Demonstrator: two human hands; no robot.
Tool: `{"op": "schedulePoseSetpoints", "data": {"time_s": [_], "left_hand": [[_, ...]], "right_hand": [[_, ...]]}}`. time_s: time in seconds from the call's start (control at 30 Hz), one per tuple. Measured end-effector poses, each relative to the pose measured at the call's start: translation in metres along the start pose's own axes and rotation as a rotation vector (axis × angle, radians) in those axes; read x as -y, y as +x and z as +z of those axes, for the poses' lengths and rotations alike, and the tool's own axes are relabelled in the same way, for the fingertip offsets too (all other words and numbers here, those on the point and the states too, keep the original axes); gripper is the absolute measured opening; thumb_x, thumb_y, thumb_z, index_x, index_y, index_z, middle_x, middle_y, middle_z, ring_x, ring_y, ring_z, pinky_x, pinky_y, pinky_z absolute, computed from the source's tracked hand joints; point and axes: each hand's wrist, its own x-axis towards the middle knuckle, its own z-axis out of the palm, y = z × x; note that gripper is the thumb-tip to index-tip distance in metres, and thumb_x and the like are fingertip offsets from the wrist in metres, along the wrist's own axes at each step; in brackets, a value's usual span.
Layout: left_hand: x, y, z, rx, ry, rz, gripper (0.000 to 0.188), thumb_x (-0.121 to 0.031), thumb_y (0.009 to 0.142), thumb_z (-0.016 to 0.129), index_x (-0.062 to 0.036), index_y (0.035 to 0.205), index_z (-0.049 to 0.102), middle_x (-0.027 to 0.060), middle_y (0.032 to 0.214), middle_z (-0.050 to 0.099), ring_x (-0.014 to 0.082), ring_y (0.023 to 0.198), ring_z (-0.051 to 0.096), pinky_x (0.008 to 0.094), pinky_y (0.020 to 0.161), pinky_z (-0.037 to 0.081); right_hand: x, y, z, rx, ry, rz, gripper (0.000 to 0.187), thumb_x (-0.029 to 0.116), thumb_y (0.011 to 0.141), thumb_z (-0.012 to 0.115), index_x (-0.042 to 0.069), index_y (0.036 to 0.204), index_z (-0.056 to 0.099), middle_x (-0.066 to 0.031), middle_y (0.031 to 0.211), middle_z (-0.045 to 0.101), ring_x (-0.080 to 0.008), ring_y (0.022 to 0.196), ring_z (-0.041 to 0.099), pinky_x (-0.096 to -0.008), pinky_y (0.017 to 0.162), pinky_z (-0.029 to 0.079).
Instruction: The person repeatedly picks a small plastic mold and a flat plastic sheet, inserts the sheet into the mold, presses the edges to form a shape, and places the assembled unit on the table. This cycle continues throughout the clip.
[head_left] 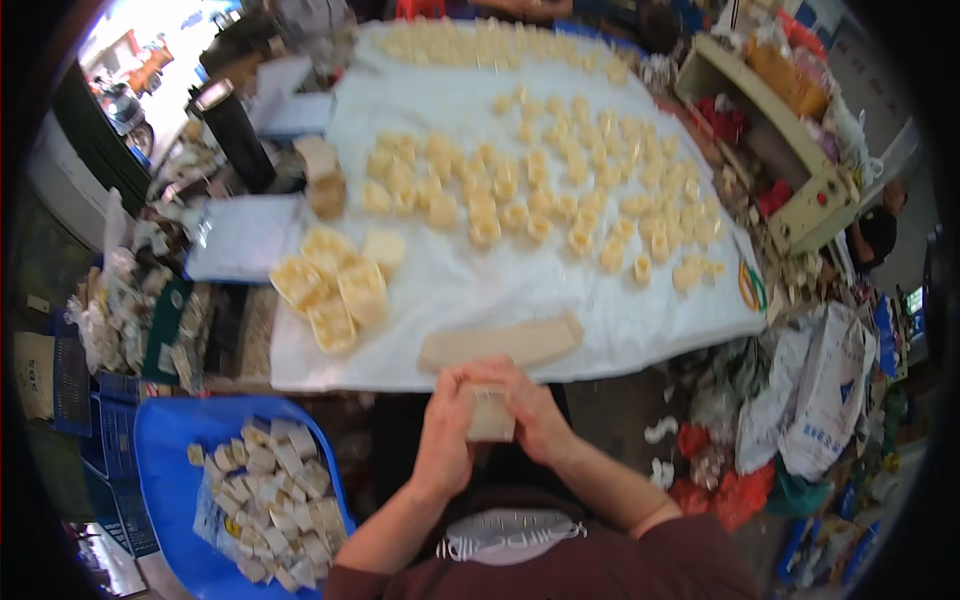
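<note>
My left hand (446, 428) and right hand (536, 415) stood with fingers clamped around a pale block (490, 415), near a beige strip (500, 341) on the white-covered table (455, 285).

head fisheye looks down, hands (537, 412) near; distance seems blurred.

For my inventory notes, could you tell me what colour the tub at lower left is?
The tub is blue; the head view shows it.
</note>
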Motion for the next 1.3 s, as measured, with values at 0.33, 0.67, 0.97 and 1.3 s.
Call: {"op": "schedulePoseSetpoints", "data": {"time_s": [0.33, 0.67, 0.97, 1.3], "left_hand": [[0.023, -0.001, -0.008, -0.046, 0.2, 0.377, 0.022, -0.013, 0.088, 0.048, -0.0043, 0.109, 0.046, 0.0052, 0.098, 0.049, 0.0114, 0.089, 0.049, 0.0252, 0.079, 0.043], [0.022, -0.018, 0.007, -0.04, -0.175, 0.304, 0.028, -0.017, 0.092, 0.049, -0.0097, 0.115, 0.036, 0.0058, 0.1, 0.049, 0.0127, 0.088, 0.053, 0.0274, 0.074, 0.049], [0.009, -0.021, -0.025, -0.213, -0.194, 0.215, 0.035, -0.044, 0.094, 0.037, -0.0135, 0.111, 0.04, 0.0083, 0.093, 0.057, 0.0205, 0.078, 0.058, 0.0318, 0.062, 0.047], [-0.006, -0.123, -0.267, -1.443, 0.834, 0.634, 0.044, -0.038, 0.095, 0.038, -0.011, 0.13, 0.035, 0.0131, 0.122, 0.045, 0.026, 0.101, 0.049, 0.0386, 0.073, 0.045]], "right_hand": [[0.004, -0.004, 0.023, -0.164, -0.176, -0.224, 0.035, 0.017, 0.095, 0.036, 0.001, 0.125, 0.043, -0.0174, 0.122, 0.044, -0.0266, 0.115, 0.042, -0.0346, 0.099, 0.032], [0.011, -0.018, 0.026, -0.132, -0.195, -0.141, 0.042, 0.017, 0.092, 0.04, -0.004, 0.129, 0.039, -0.0194, 0.123, 0.043, -0.0294, 0.116, 0.043, -0.0348, 0.099, 0.031], [-0.006, -0.009, 0.022, 0.11, -0.182, -0.031, 0.069, 0.052, 0.094, 0.03, -0.004, 0.133, 0.03, -0.0189, 0.114, 0.044, -0.0254, 0.103, 0.046, -0.0312, 0.086, 0.039], [0.003, 0.017, -0.032, -0.183, -0.605, -0.321, 0.025, -0.001, 0.074, 0.066, 0.004, 0.096, 0.055, -0.0109, 0.098, 0.056, -0.0286, 0.086, 0.054, -0.0342, 0.073, 0.045]]}}
